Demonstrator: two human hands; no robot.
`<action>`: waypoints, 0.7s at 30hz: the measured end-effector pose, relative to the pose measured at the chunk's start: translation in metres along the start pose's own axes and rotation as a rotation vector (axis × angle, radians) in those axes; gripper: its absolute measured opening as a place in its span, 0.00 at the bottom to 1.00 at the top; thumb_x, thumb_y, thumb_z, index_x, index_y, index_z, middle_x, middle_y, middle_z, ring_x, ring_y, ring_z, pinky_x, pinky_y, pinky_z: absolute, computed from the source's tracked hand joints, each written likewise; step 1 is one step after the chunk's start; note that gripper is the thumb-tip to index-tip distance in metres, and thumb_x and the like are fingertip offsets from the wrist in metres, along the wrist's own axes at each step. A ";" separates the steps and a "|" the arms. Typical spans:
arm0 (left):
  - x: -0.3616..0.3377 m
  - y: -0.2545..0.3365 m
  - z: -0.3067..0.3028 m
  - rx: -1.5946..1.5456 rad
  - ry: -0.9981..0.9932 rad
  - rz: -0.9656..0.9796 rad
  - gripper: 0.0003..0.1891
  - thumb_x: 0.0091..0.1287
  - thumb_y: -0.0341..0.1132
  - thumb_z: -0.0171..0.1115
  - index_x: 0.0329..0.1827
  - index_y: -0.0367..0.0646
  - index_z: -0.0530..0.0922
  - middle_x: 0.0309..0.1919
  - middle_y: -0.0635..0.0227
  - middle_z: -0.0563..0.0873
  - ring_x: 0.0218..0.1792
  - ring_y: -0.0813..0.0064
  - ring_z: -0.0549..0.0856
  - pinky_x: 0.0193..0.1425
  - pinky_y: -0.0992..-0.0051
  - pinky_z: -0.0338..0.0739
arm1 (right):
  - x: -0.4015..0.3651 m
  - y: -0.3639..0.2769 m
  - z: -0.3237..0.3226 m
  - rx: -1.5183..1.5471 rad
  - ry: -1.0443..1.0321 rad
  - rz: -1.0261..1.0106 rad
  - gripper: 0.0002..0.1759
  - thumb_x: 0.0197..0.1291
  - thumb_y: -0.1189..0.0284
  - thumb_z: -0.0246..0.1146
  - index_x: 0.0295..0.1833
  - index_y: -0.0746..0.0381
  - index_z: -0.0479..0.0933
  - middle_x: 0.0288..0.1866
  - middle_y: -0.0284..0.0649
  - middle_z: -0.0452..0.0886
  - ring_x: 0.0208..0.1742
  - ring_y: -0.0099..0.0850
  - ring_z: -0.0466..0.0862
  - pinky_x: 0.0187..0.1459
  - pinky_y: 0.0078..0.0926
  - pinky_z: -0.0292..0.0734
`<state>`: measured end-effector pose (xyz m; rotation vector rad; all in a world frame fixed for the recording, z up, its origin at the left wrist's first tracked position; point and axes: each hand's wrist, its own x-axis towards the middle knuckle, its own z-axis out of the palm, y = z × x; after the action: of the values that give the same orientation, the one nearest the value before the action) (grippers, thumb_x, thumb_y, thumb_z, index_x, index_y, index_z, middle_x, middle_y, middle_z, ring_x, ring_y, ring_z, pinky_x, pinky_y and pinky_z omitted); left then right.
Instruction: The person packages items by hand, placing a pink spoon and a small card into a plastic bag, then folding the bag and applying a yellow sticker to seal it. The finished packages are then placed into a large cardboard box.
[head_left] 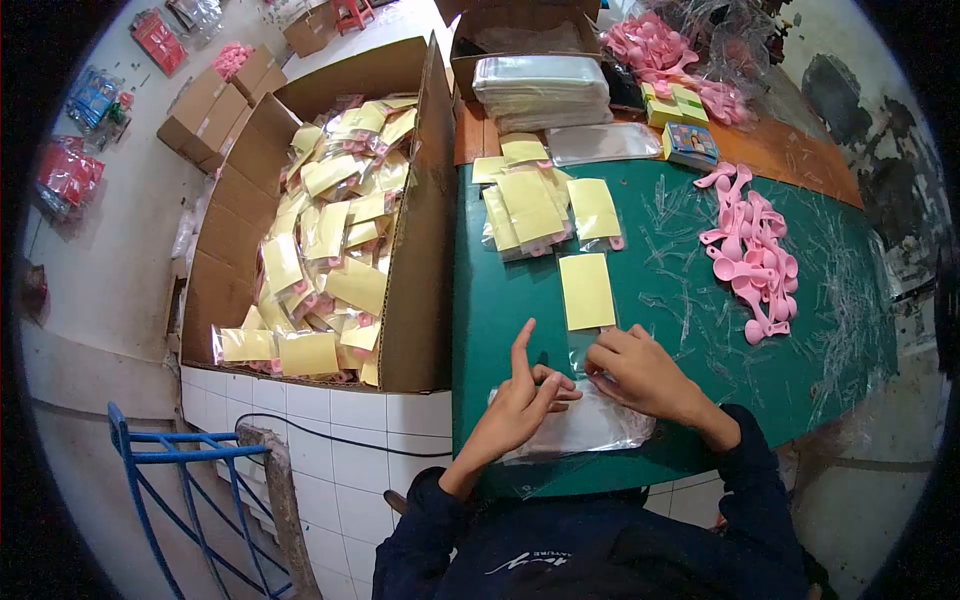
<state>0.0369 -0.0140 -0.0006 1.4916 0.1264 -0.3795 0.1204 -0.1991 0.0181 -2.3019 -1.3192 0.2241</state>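
Observation:
A yellow card (587,291) lies on the green table in a clear plastic bag (580,352), whose near end reaches my hands. My right hand (640,375) is closed at that end, its thumb and fingers pinched together on the bag. My left hand (522,405) is beside it to the left, index finger raised and the others stretched toward my right hand; nothing shows in its grasp. Under both hands is a stack of clear plastic bags (590,428). Beyond the card are filled bags with yellow cards (535,205).
At left stands a large cardboard box (425,250) full of bagged yellow cards. Pink measuring spoons (752,255) are piled on the right, among scattered clear plastic strips (690,300). Stacked clear bags (540,85) and small boxes (690,145) sit at the back. A blue metal frame (190,455) is lower left.

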 end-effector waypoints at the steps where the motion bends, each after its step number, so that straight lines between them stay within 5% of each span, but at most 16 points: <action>1: 0.000 0.002 0.000 -0.024 -0.016 -0.028 0.33 0.72 0.30 0.42 0.71 0.47 0.30 0.43 0.52 0.81 0.42 0.64 0.84 0.46 0.69 0.81 | 0.000 -0.002 0.000 -0.021 0.023 -0.001 0.11 0.46 0.73 0.67 0.36 0.57 0.72 0.35 0.36 0.72 0.40 0.34 0.75 0.41 0.31 0.65; 5: 0.002 0.008 0.002 -0.289 -0.095 -0.154 0.34 0.72 0.31 0.45 0.72 0.51 0.33 0.42 0.50 0.81 0.46 0.66 0.83 0.50 0.68 0.79 | -0.003 -0.010 -0.004 0.015 0.053 -0.095 0.12 0.46 0.73 0.67 0.35 0.58 0.72 0.33 0.35 0.71 0.39 0.33 0.75 0.41 0.30 0.65; 8: 0.004 -0.009 -0.002 -0.259 -0.149 -0.014 0.36 0.70 0.27 0.47 0.73 0.50 0.34 0.43 0.50 0.82 0.45 0.68 0.83 0.49 0.69 0.79 | -0.006 -0.014 -0.013 0.128 -0.076 -0.126 0.12 0.47 0.72 0.67 0.36 0.59 0.72 0.36 0.37 0.71 0.41 0.35 0.75 0.44 0.31 0.67; 11: 0.005 -0.009 -0.001 -0.169 -0.112 0.024 0.36 0.69 0.25 0.48 0.73 0.49 0.37 0.43 0.50 0.82 0.46 0.70 0.82 0.51 0.70 0.77 | -0.005 -0.012 -0.019 0.255 0.009 -0.083 0.12 0.50 0.68 0.65 0.39 0.60 0.72 0.38 0.39 0.71 0.41 0.37 0.74 0.41 0.32 0.68; 21: -0.002 0.007 -0.002 0.010 -0.093 0.076 0.34 0.70 0.29 0.45 0.74 0.49 0.38 0.36 0.58 0.83 0.39 0.75 0.82 0.48 0.72 0.76 | -0.002 -0.021 -0.005 0.128 0.068 -0.059 0.12 0.47 0.72 0.65 0.36 0.61 0.71 0.35 0.39 0.70 0.38 0.37 0.74 0.40 0.32 0.66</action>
<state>0.0375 -0.0113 0.0061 1.4812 -0.0058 -0.3877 0.1049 -0.1937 0.0327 -2.1423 -1.2978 0.2034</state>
